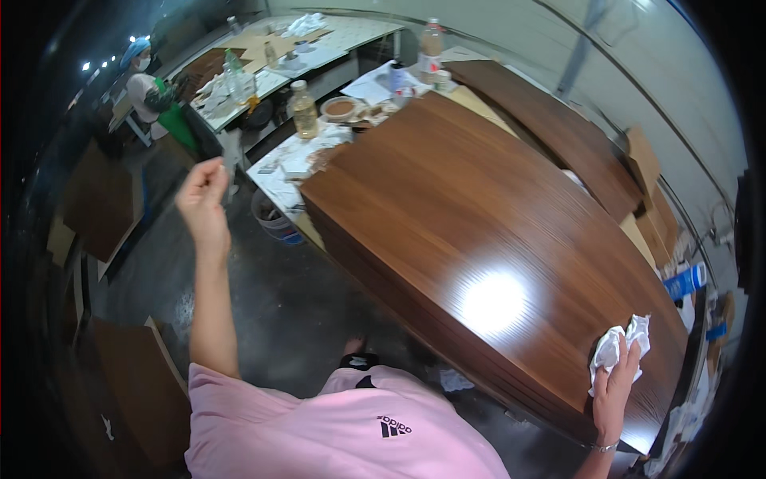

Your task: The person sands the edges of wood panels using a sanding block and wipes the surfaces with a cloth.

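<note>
Workshop floor grey, stacked brown wood panels (pixel 479 231) before you. Your right hand (pixel 614 387) presses crumpled white cloth (pixel 618 347) onto top panel's near corner, fingers curled over it. Left hand (pixel 203 203) raised, fingertips pinching small pale scrap (pixel 230 152).

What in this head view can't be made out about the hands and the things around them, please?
- Left hand: motion-blurred; whether it pinches the pale strip is unclear.
- Right hand: palm hidden by the white cloth on the brown panel.
- Bench bottles: too small to identify contents.
- Distant person: partly cut by the dark rim.
</note>
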`<state>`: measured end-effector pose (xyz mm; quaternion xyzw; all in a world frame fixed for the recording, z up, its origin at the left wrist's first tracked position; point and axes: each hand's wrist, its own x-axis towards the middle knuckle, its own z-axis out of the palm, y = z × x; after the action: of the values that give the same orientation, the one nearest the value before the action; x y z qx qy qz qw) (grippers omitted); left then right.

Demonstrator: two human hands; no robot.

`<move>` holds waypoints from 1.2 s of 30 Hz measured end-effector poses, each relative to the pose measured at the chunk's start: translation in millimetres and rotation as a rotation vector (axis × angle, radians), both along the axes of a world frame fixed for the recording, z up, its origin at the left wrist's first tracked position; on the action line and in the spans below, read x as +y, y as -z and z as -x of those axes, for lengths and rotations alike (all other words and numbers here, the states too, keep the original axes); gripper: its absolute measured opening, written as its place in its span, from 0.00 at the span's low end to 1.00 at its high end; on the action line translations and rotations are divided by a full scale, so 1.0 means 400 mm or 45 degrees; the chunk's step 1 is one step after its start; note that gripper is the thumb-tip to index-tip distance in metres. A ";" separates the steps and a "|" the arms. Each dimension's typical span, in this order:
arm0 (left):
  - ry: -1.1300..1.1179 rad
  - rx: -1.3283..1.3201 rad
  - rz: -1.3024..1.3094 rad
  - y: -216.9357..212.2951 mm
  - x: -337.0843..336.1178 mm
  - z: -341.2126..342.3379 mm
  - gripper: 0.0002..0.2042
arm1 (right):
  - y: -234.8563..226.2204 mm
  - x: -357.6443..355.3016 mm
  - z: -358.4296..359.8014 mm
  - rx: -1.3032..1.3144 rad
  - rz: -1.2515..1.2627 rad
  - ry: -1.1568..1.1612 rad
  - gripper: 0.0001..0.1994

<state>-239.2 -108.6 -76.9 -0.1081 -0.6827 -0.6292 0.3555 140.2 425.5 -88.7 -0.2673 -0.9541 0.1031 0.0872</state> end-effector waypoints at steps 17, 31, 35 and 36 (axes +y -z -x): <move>0.307 -0.577 0.835 0.496 0.033 0.314 0.11 | -0.108 -0.565 0.545 0.002 -0.050 -0.325 0.33; 0.592 -0.447 0.187 0.228 -0.074 0.381 0.09 | -0.109 -0.018 0.102 0.326 0.119 0.849 0.18; 0.818 -0.203 0.455 -0.037 0.146 0.250 0.07 | -0.115 -0.290 0.434 0.230 0.024 -0.247 0.26; 0.983 -0.159 0.548 -0.061 0.208 0.225 0.06 | -0.115 -0.369 0.492 -0.075 0.042 -0.391 0.28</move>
<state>-329.1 -25.6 -52.5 -0.3882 -0.7278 -0.5649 0.0219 -56.8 278.1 -42.8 -0.1225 -0.9841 0.1230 0.0379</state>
